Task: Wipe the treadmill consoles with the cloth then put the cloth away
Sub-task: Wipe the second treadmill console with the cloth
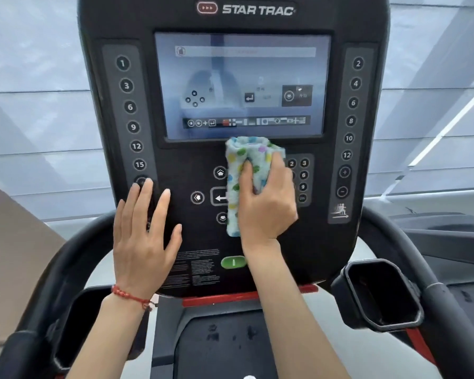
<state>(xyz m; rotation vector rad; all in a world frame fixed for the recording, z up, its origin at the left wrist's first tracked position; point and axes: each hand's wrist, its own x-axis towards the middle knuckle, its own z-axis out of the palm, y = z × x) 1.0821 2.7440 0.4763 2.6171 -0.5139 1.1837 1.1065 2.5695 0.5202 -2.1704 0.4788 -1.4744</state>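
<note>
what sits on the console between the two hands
In the head view, three round arrow buttons sit on bare black panel between the left hand and the right hand gripping the cloth.

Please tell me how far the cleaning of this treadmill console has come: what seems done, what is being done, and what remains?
Done: nothing can be confirmed; the screen shows only reflections. In hand: the right hand grips the folded cloth and presses it on the console keypad just under the screen, while the left hand rests flat on the lower left panel. Left: the rest of this console, any other consoles, and putting the cloth away.
</note>
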